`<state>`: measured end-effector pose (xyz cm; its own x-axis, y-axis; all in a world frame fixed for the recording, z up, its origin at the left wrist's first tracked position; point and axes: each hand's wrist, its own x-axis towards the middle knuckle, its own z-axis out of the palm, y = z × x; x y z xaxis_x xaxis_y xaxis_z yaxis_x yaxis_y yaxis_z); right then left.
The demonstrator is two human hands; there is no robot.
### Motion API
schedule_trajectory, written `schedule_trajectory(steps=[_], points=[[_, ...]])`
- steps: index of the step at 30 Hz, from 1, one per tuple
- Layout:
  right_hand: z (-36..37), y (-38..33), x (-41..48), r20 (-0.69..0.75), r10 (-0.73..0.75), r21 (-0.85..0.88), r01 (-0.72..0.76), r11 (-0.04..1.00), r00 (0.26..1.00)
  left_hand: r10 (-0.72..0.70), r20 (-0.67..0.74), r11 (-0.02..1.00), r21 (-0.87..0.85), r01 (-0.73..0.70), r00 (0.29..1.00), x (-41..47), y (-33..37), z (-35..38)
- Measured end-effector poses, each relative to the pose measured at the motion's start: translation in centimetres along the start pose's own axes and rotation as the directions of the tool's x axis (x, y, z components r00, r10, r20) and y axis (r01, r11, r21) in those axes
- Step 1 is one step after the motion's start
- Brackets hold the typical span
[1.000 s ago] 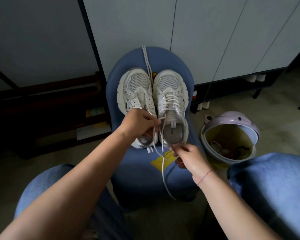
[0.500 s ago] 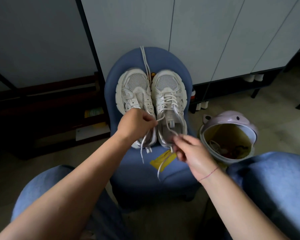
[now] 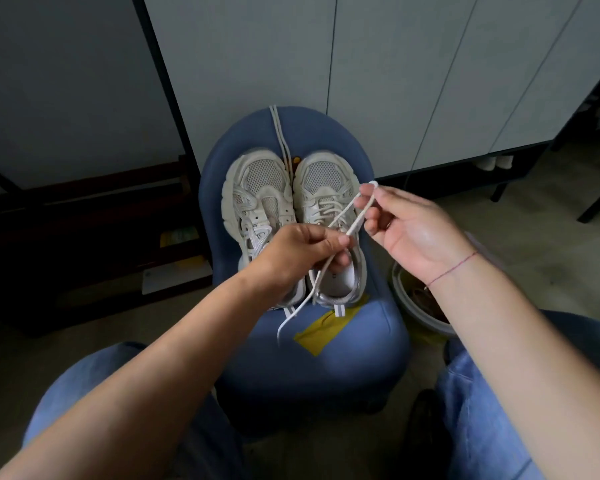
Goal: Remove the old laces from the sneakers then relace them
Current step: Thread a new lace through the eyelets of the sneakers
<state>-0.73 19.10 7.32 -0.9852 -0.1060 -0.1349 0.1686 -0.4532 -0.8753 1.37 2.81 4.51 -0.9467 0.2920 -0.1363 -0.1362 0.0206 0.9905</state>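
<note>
Right hand point(image 3: 409, 230) has swung far and right, fingertips point(image 3: 381, 195) pinching the lace point(image 3: 358, 218) taut — left hand point(image 3: 298, 254) pinches its near stretch, probably anchoring the pull.

blue padded chair point(image 3: 343, 368) in the middle. yellow patch point(image 3: 317, 336) on the chair's seat. pale bin point(image 3: 409, 315) just right of the chair. grey cabinet doors point(image 3: 395, 81) behind it, dark low shelf point(image 3: 84, 216) to its left.

Your view is dim, brightest on the pale cabinet doors point(image 3: 395, 81) at right. The left sinks into shadow, and straight lines bow near the edges.
</note>
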Motion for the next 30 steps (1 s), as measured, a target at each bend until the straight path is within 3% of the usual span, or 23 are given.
schedule_trajectory(steps=[5, 7, 10, 13, 16, 18, 21, 27, 30], points=[[-0.7, 2.1, -0.1, 0.101, 0.029, -0.439, 0.019, 0.898, 0.994, -0.028, -0.107, 0.996, -0.092, 0.018, 0.994, 0.3, 0.2, -0.2], [-0.8, 2.7, -0.1, 0.122, 0.009, -0.504, 0.054, 0.862, 0.993, -0.024, -0.091, 0.998, -0.057, 0.019, 0.996, 0.3, 0.3, 0.0], [-0.9, 2.2, 0.5, 0.100, -0.065, -0.514, 0.107, 0.851, 0.993, -0.031, -0.082, 0.998, -0.051, 0.027, 0.996, 0.4, 0.2, 0.5], [-1.2, 0.8, 1.9, -0.018, -0.138, -0.453, 0.115, 0.884, 0.990, -0.035, -0.108, 0.998, -0.050, 0.030, 0.994, 0.7, 0.2, 0.4], [-1.6, -0.4, 3.1, -0.108, -0.090, -0.316, 0.051, 0.947, 0.990, -0.051, -0.133, 0.997, -0.066, 0.043, 0.990, 1.1, 0.3, 0.2], [-1.6, -0.1, 3.2, -0.039, 0.017, -0.276, -0.028, 0.961, 0.999, -0.062, -0.162, 0.995, -0.089, 0.048, 0.985, 1.4, 0.3, 0.4], [-1.5, 2.0, 2.7, 0.097, 0.132, -0.373, -0.087, 0.924, 0.987, -0.078, -0.190, 0.991, -0.122, 0.055, 0.979, 1.9, 0.4, 0.7], [-2.1, 2.5, 3.4, 0.037, -0.012, -0.381, 0.025, 0.924, 0.999, -0.110, -0.230, 0.991, -0.102, 0.088, 0.967, 2.9, 0.1, 1.0], [-2.4, 2.7, 3.3, 0.067, -0.004, -0.395, 0.031, 0.918, 0.998, -0.099, -0.217, 0.990, -0.119, 0.074, 0.971, 3.1, 0.0, 1.1]])
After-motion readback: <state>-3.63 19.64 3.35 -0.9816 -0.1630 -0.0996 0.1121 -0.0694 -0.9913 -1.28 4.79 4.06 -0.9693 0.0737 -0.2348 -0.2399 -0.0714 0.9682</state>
